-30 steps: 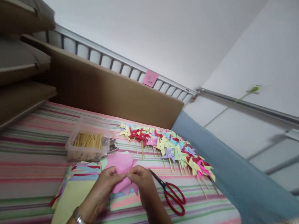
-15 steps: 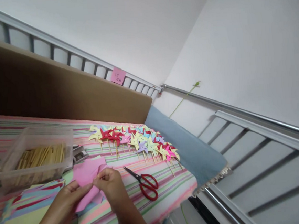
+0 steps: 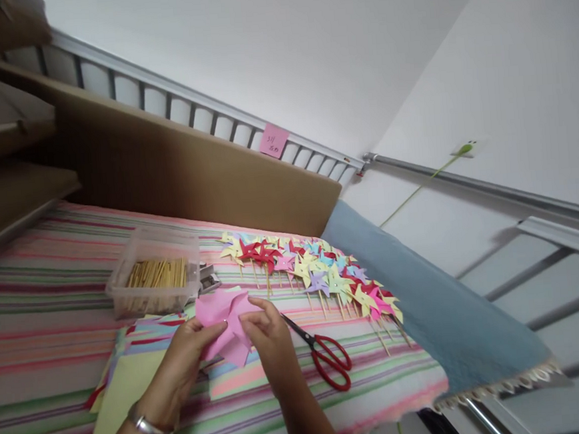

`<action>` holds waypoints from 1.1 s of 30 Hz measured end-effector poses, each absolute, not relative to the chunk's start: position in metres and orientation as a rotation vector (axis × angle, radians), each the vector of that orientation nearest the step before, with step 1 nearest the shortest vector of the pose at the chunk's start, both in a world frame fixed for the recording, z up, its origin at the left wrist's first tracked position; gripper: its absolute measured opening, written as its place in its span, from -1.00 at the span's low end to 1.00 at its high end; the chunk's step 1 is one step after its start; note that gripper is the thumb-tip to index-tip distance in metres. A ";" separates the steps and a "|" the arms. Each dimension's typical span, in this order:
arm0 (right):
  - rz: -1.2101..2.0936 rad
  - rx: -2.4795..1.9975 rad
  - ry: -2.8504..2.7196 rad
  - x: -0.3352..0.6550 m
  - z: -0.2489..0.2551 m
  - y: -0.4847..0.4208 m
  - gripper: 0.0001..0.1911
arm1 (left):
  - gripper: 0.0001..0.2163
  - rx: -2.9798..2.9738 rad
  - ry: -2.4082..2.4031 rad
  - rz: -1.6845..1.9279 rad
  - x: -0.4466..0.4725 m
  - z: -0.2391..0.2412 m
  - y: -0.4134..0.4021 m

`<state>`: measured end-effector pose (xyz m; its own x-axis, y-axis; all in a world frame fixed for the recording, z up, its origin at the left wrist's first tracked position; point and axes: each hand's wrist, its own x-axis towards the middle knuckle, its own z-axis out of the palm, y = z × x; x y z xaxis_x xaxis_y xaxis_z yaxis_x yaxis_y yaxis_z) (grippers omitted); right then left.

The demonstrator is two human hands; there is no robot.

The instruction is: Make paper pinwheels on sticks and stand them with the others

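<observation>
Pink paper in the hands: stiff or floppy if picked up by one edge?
Probably light and somewhat floppy: the pink paper looks thin and is cut into flaps. It might spring open if the left hand let go, since its thumb presses near the centre. Hard pinching would likely crease the curved folds.

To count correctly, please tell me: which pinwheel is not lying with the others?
The pink pinwheel in the left hand, the right hand at its edge; the others lie on the cloth.

Soft light leaves the cardboard panel (image 3: pixel 175 166) shadowed.
</observation>
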<state>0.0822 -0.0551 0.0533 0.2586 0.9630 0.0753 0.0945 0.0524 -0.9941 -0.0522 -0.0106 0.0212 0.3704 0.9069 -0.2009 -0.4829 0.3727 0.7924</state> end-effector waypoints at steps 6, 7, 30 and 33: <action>0.943 -1.388 -1.137 0.089 0.043 -0.058 -0.73 | -0.80 0.694 0.669 1.014 -0.056 0.024 -0.012; 0.971 -1.379 -1.143 0.089 0.041 -0.057 -0.71 | -0.78 0.692 0.659 1.010 -0.055 0.024 -0.013; 1.359 -1.174 -0.886 0.086 0.033 -0.048 -0.69 | -0.81 0.771 0.578 0.941 -0.054 0.018 -0.010; 1.402 -1.156 -0.853 0.086 0.036 -0.050 -0.69 | -0.80 0.780 0.576 0.937 -0.054 0.017 -0.010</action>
<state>0.0865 -0.0497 0.0356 0.0485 0.9811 -0.1871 -0.2849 -0.1659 -0.9441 -0.0543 -0.0104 0.0175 0.4816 0.8703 -0.1031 -0.4851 0.3627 0.7957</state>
